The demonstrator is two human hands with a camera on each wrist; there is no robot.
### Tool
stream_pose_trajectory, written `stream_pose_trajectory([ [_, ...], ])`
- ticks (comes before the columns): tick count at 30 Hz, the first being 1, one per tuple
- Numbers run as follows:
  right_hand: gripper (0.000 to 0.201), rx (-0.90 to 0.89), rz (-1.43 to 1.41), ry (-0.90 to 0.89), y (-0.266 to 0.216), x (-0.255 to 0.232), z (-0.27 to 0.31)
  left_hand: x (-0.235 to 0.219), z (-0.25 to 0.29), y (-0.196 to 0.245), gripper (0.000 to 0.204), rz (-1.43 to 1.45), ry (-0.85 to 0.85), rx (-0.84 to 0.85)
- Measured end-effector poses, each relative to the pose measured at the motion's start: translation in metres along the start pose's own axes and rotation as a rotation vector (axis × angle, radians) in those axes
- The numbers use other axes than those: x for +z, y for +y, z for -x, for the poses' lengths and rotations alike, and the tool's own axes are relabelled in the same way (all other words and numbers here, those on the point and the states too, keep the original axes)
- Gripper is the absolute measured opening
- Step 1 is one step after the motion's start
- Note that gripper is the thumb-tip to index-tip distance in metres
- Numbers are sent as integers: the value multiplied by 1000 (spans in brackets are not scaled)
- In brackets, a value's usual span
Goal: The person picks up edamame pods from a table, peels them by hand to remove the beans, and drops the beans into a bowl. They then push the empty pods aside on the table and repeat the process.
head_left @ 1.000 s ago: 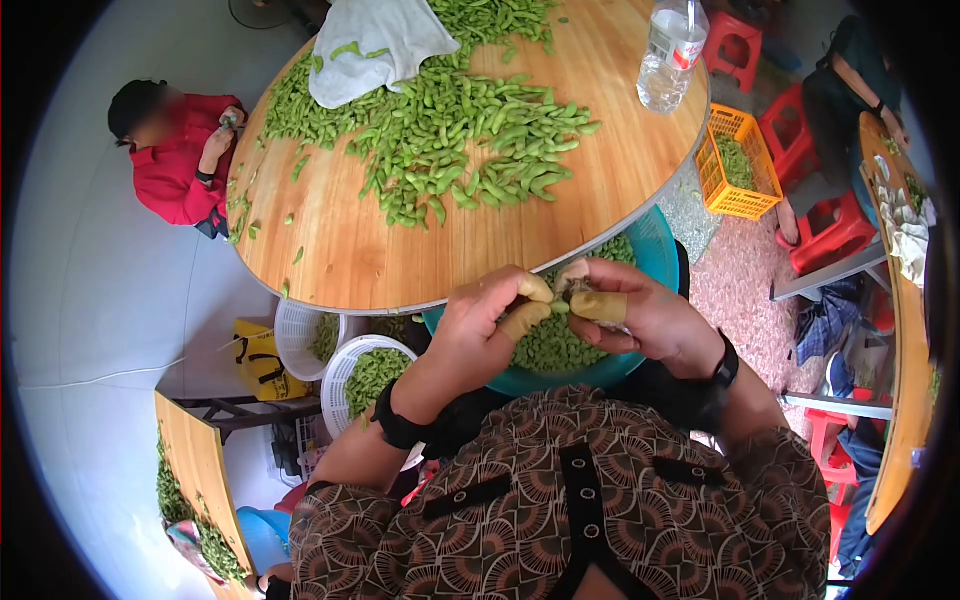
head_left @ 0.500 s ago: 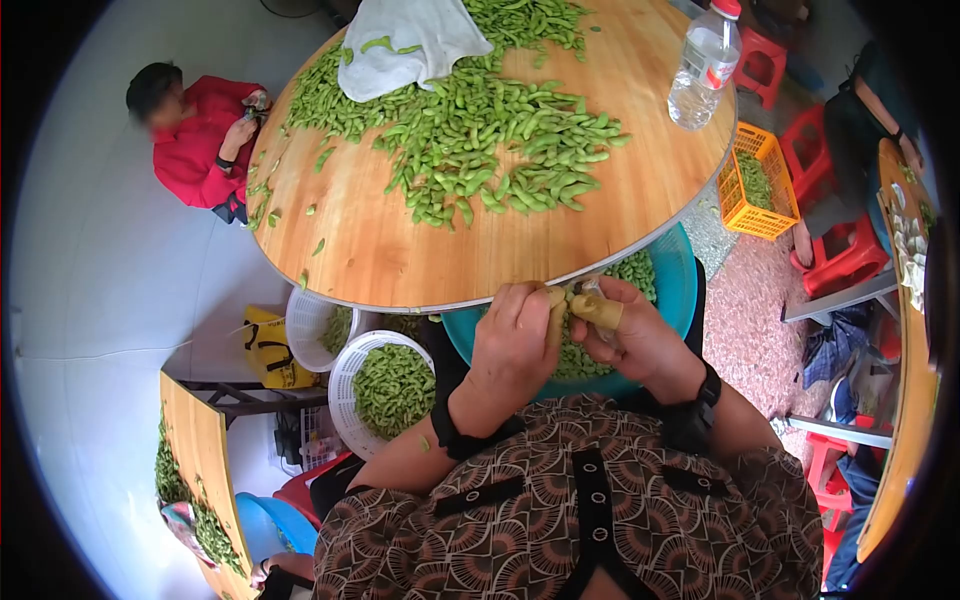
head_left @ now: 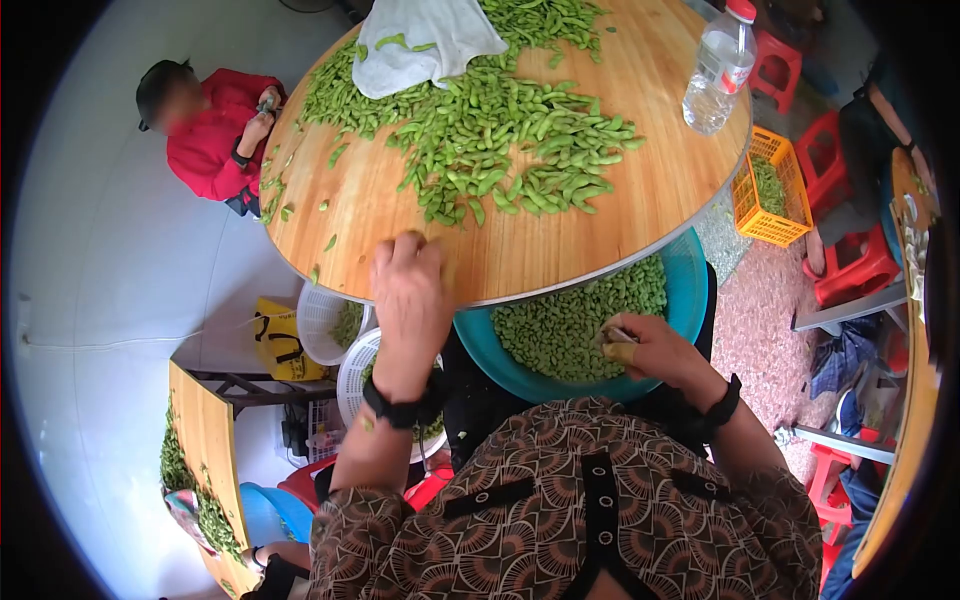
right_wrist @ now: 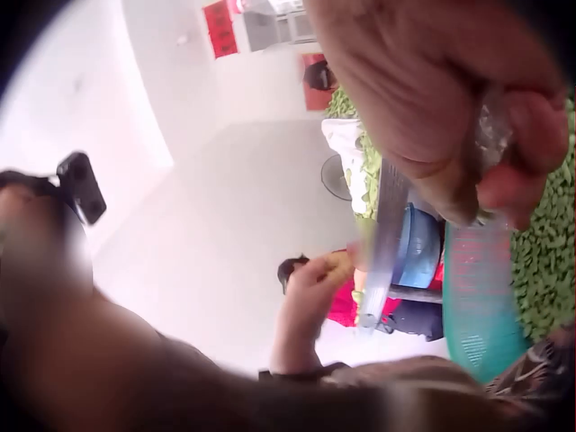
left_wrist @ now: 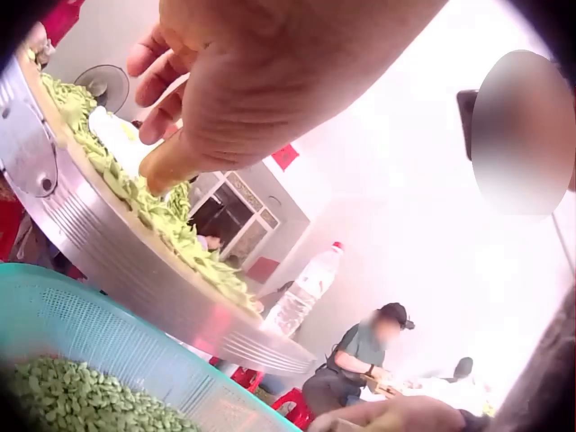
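Green soybean pods point(head_left: 530, 150) lie heaped on the round wooden table point(head_left: 350, 265). My left hand point(head_left: 410, 300) is over the table's near edge, short of the heap, its fingers loosely bent with nothing between them in the left wrist view. Over the teal basket point(head_left: 690, 285), which holds shelled green beans point(head_left: 570, 330), is my right hand point(head_left: 660, 350). Its fingers curl round a small clear, shiny thing point(right_wrist: 492, 130), mostly hidden by the hand; I cannot tell its kind. Yellowish covers wrap the right thumb and some fingertips.
A white cloth point(head_left: 420, 50) lies on the pods, and a water bottle point(head_left: 720, 70) stands at the table's right. White baskets point(head_left: 350, 385) sit below left. An orange crate point(head_left: 775, 215) and red stools point(head_left: 845, 270) are at right. A person in red point(head_left: 215, 130) sits at left.
My hands were together over the basket around a small green pod. The left has moved away, left and forward to the table edge; the right has dropped a little to the right.
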State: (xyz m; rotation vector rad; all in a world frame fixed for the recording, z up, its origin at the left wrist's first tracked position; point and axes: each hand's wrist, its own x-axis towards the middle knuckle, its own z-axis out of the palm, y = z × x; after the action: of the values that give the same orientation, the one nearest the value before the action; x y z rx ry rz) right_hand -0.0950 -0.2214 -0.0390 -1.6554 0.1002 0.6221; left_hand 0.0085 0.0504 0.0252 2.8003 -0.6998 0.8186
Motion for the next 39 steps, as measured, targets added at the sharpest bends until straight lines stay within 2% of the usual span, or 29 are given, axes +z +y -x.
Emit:
stream_pose_trajectory([
  [2,17,-10,12,14,-1,3,0,25,-19,-2,16,41,14,-2],
  [4,19,-51,-136,59,-13,10,0,48,-33,-4,16,89,35,7],
  [6,20,-69,-160,50,-19,10,0,64,-43,-5,18,72,-33,41],
  [10,21,-163,-138,48,-37,10,1,64,-43,3,23,38,-74,77],
  [13,21,-261,-205,51,-46,14,-5,36,-35,19,15,93,-78,63],
  [15,20,-303,-264,67,-52,19,-9,12,-23,39,20,798,-206,-95],
  [16,20,-355,-315,81,-55,21,-11,11,-15,45,20,803,-209,-97],
  [19,17,-367,-356,67,-63,23,-13,10,0,57,27,1114,-240,-108],
  [26,13,-346,-528,29,-58,26,-13,7,2,61,25,1124,-217,-76],
  [28,16,-376,-542,-14,-56,25,-11,-2,2,63,27,903,-160,142],
  [29,16,-375,-542,-12,-56,23,-7,2,6,63,26,873,-99,200],
  [30,18,-277,-676,-135,-56,18,-1,1,8,62,26,874,-99,200],
  [31,20,-174,-809,-261,-55,15,3,-2,11,59,26,1313,-405,-96],
  [32,20,-168,-811,-263,-51,14,3,-4,14,58,25,1722,-723,-429],
  [33,21,-133,-857,-337,-47,13,1,2,17,56,25,1957,-798,-540],
  [34,23,-101,-901,-407,-44,12,-2,5,18,55,25,1957,-799,-537],
  [35,23,-104,-901,-403,-42,12,-2,6,18,56,23,1869,-805,-518],
  [36,23,-80,-908,-336,-40,15,-2,7,18,57,22,1781,-811,-503],
  [37,23,-53,-915,-270,-38,17,-2,6,20,62,20,1592,-696,-443],
  [38,23,-50,-915,-272,-39,17,-2,8,20,67,20,1592,-696,-446],
  [39,23,-64,-858,-234,-41,16,-3,10,18,71,22,1184,-339,-88],
])
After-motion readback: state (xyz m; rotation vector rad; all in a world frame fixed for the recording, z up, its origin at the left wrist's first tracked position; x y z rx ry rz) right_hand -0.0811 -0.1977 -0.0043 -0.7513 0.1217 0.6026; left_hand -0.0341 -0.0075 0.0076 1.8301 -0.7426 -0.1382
